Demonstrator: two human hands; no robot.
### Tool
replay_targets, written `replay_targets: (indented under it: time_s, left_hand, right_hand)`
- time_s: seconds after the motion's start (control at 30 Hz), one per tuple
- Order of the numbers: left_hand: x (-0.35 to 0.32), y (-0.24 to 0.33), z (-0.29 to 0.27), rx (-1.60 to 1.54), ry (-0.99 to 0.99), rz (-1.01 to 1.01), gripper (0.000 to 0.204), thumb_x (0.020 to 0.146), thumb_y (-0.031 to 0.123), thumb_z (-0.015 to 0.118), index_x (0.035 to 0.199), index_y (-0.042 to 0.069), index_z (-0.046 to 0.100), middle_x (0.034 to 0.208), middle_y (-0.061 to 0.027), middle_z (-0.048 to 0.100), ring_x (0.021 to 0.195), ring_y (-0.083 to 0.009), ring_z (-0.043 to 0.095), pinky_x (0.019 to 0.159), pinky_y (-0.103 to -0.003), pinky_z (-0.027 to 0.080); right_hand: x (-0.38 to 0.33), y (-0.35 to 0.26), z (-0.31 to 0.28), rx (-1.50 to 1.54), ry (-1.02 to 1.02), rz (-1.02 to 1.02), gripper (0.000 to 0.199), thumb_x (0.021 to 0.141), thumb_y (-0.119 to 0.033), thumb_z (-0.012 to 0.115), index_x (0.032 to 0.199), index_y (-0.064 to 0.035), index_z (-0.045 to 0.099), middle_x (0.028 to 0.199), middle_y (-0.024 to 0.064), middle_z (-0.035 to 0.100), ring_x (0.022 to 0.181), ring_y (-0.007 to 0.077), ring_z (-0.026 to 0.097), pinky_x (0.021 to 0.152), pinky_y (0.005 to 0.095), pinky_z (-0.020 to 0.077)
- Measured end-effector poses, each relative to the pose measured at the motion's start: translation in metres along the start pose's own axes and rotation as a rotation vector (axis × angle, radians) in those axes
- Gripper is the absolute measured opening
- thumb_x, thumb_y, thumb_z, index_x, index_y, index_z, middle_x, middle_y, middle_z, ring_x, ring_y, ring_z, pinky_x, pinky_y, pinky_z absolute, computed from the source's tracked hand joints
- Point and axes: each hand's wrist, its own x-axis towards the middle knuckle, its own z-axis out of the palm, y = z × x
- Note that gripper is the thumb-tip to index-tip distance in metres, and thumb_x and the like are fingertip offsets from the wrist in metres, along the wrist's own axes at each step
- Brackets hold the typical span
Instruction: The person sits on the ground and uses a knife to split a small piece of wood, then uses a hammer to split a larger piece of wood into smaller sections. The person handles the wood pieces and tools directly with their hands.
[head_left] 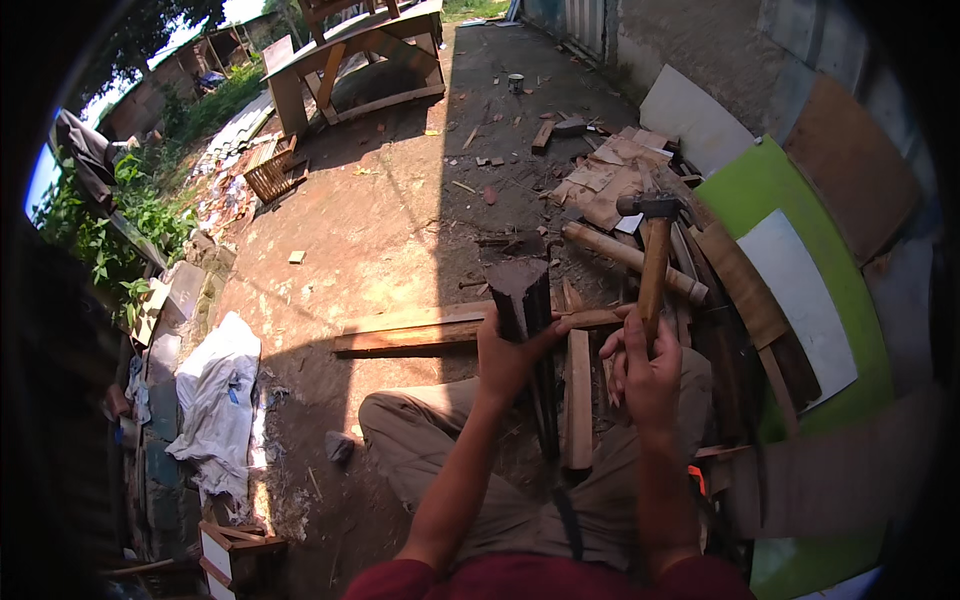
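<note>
In front of my lap stands a dark post-like block [519, 279] with a flat, paler top. My left hand [505, 358] is wrapped around its upper part, thumb and fingers on either side. My right hand [650, 368] grips a hammer [654, 260] by its wooden handle, with the metal head raised to the upper right, apart from the block. Beside the block a short wooden batten [577, 400] lies between my legs. Beyond my left hand, a longer timber [410, 332] lies crosswise on the ground.
To the right are a round wooden pole [632, 262], scrap sheets [612, 182] and a green panel [800, 215] along the wall. A white cloth [218, 395] and a stone [340, 447] lie left. Farther off stand a wooden table [385, 48] and a slatted crate [268, 172].
</note>
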Motion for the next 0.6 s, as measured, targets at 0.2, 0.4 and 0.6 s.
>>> replay_targets:
  time_s: [0.2, 0.4, 0.6]
  left_hand:
    - [-0.010, 0.013, 0.012, -0.039, 0.163, 0.230, 0.043, 0.078, 0.015, 0.090, 0.106, 0.000, 0.062, 0.094, -0.0066, 0.074, 0.089, -0.0109, 0.070, 0.078, -0.028, 0.057]
    - [-0.006, 0.014, 0.029, -0.014, 0.153, 0.181, 0.041, 0.079, 0.006, 0.087, 0.112, 0.002, 0.062, 0.102, -0.0058, 0.072, 0.092, -0.0121, 0.068, 0.081, -0.029, 0.056]
    - [-0.019, -0.011, 0.044, 0.100, 0.206, 0.209, 0.037, 0.079, 0.009, 0.088, 0.105, 0.001, 0.063, 0.099, -0.0046, 0.072, 0.090, -0.0089, 0.066, 0.078, -0.027, 0.054]
  right_hand:
    - [-0.028, -0.066, -0.021, -0.323, -0.119, -0.200, 0.032, 0.106, -0.021, 0.050, 0.130, 0.0004, 0.054, 0.072, -0.0001, 0.055, 0.051, 0.0024, 0.044, 0.048, 0.0214, 0.0359]
    - [-0.046, -0.089, -0.030, -0.449, -0.134, -0.149, 0.037, 0.104, -0.021, 0.052, 0.134, 0.0010, 0.054, 0.073, 0.0000, 0.058, 0.063, 0.0049, 0.051, 0.059, 0.0237, 0.0416]
    - [-0.060, -0.092, -0.048, -0.606, -0.149, -0.183, 0.038, 0.107, -0.027, 0.048, 0.133, 0.0012, 0.051, 0.070, -0.0032, 0.050, 0.054, 0.0019, 0.040, 0.051, 0.0200, 0.0325]
